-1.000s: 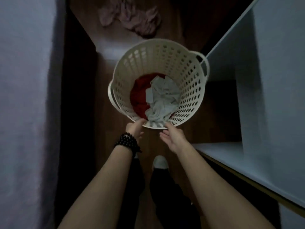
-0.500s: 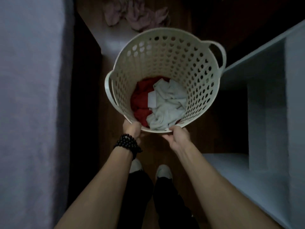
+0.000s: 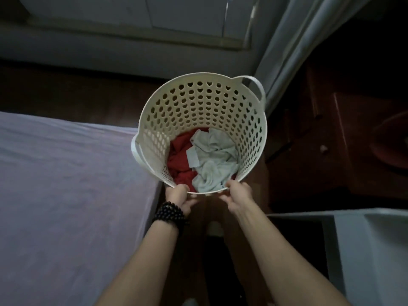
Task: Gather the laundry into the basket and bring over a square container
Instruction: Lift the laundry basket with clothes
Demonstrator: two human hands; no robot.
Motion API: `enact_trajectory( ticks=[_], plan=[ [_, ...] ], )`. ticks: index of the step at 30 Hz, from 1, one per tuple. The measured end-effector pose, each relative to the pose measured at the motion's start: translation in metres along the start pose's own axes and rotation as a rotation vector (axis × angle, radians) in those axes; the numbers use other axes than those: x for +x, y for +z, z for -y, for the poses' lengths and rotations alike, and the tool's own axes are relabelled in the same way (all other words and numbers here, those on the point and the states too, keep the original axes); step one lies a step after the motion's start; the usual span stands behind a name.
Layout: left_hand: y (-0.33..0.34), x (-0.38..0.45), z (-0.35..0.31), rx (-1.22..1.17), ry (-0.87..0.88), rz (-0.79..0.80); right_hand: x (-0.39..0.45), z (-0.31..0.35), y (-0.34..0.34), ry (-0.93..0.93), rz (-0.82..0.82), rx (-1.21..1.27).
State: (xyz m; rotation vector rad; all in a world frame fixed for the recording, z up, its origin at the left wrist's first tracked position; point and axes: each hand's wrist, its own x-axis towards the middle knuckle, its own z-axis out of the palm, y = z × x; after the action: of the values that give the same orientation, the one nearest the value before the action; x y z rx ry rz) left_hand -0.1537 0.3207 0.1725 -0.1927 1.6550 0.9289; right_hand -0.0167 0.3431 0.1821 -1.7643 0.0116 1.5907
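A round cream laundry basket (image 3: 198, 102) with heart-shaped holes and two loop handles hangs in front of me, lifted off the floor. Inside lie a red garment (image 3: 178, 157) on the left and a pale grey-white garment (image 3: 212, 166) on the right. My left hand (image 3: 178, 196), with a dark bead bracelet on the wrist, grips the basket's near rim. My right hand (image 3: 237, 193) holds the same rim a little to the right. No square container is clearly in view.
A bed with a lilac sheet (image 3: 66, 195) fills the left. A white shelf unit (image 3: 364, 246) stands at the lower right. Dark wooden furniture (image 3: 331, 129) sits on the right, a grey curtain (image 3: 293, 47) hangs beyond the basket, and a pale wall and sill (image 3: 121, 29) run along the top.
Both hands closed on the near rim and lifted the basket. My view has turned: the pink clothes on the floor are out of sight, and a wall and curtain now show ahead.
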Motion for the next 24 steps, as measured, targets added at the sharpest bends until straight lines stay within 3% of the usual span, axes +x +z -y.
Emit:
enact_trajectory(
  ticks=[11,17,24],
  plan=[
    [0.117,0.07,-0.183,-0.259,-0.02,0.033,0.081,0.174,0.167,-0.094,0.046,-0.195],
    [0.135,0.146,-0.282,-0.335,0.057,-0.039,0.14,0.2,0.28,-0.03,0.129,-0.162],
    [0.138,0.296,-0.369,-0.36,0.077,-0.168,0.264,0.179,0.422,0.067,0.241,-0.228]
  ],
)
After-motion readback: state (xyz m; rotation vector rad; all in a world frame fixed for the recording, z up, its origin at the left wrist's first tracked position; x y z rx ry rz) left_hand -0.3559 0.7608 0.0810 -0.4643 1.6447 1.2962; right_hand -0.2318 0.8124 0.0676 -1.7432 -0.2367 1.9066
